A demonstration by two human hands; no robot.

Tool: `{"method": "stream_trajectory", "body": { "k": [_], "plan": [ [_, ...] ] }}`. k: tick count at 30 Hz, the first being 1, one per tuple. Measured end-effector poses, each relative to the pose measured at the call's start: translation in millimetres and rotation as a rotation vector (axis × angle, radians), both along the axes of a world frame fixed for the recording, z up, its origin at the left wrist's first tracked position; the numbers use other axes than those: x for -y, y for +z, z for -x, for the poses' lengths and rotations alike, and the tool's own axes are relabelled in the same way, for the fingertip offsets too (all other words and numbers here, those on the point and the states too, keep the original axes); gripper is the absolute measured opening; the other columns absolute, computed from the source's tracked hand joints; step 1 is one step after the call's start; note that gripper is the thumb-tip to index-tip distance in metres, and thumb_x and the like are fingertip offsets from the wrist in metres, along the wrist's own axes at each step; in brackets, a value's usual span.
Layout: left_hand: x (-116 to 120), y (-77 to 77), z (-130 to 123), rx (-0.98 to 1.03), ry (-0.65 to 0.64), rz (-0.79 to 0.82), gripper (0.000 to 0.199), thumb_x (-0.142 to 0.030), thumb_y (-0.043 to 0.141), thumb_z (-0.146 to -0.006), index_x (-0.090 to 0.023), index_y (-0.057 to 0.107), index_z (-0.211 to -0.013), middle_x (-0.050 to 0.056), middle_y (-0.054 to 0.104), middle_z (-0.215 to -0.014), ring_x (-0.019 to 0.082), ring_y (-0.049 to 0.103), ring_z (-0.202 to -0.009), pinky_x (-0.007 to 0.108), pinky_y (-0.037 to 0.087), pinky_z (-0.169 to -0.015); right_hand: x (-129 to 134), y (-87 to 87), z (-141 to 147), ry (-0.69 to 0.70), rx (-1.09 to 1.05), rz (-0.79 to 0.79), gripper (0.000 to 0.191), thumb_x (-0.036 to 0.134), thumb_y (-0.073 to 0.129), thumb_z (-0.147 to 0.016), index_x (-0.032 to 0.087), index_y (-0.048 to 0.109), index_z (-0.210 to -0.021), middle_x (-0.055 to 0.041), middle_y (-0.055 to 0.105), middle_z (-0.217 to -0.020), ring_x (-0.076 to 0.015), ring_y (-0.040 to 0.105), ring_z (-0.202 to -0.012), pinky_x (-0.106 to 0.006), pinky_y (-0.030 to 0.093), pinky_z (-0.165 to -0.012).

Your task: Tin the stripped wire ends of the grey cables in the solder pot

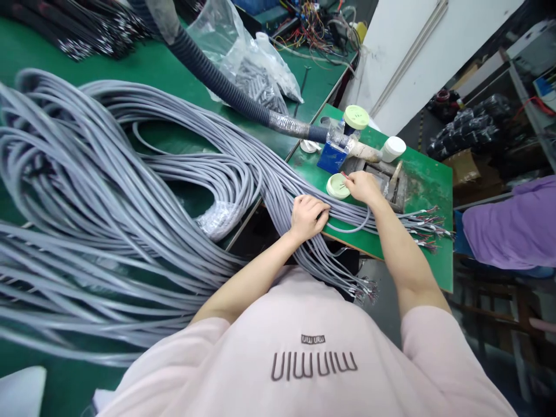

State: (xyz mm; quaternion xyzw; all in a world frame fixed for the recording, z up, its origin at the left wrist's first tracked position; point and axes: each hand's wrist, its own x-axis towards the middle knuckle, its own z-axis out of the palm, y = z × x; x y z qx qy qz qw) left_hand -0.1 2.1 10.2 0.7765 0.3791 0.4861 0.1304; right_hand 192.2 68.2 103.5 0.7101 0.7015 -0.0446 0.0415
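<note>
A thick bundle of grey cables [278,168] runs from large coils on the left to the small green table. My left hand [307,218] lies over this bundle, its fingers curled round cables. Further right, my right hand [361,186] is closed in a pinch on the end of a grey cable, which loops back under my wrist. Thin red and dark wires [344,175] stick out from its fingertips. Those wire ends are at a shallow pale-green round dish [337,187], over or in it; I cannot tell which.
A ribbed hose [226,90] reaches across to a blue box [332,157]. Behind my right hand are a soldering pot [384,179], a white cup [393,149] and a green-lidded jar [356,117]. Stripped cable ends [428,223] lie at the table's right. A person in purple [512,223] is at right.
</note>
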Motion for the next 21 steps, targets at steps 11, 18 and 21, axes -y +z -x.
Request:
{"method": "stream_trajectory", "body": {
  "k": [11,18,21],
  "plan": [
    [0.1,1.4,0.3,-0.032,0.002,0.013,0.012,-0.024,0.056,-0.088,-0.022,0.068,-0.089,0.002,0.072,-0.087,0.018,0.060,-0.088,0.039,0.037,-0.092,-10.0,-3.3,11.7,-0.027,0.078,0.062,0.031,0.038,0.052,-0.091,0.016,0.072,-0.098,-0.0176,0.073,-0.105,-0.0277,0.066,-0.097,-0.033,0.046,-0.080],
    [0.5,4.2,2.7,-0.002,-0.001,0.002,0.010,-0.022,0.057,-0.087,-0.022,0.067,-0.089,0.001,0.072,-0.086,0.017,0.061,-0.086,0.038,0.038,-0.092,-4.1,18.3,-19.2,-0.027,0.059,-0.027,0.034,0.038,0.047,-0.092,0.016,0.073,-0.090,-0.0136,0.073,-0.095,-0.0245,0.064,-0.087,-0.031,0.041,-0.072],
    [0.8,4.9,3.3,0.015,-0.007,0.000,0.009,-0.020,0.058,-0.087,-0.022,0.067,-0.089,0.000,0.072,-0.086,0.017,0.061,-0.086,0.038,0.038,-0.093,-0.1,20.6,-54.4,-0.136,0.051,-0.112,0.037,0.040,0.047,-0.091,0.016,0.073,-0.082,-0.0122,0.072,-0.085,-0.0238,0.063,-0.080,-0.031,0.039,-0.068]
  ]
}}
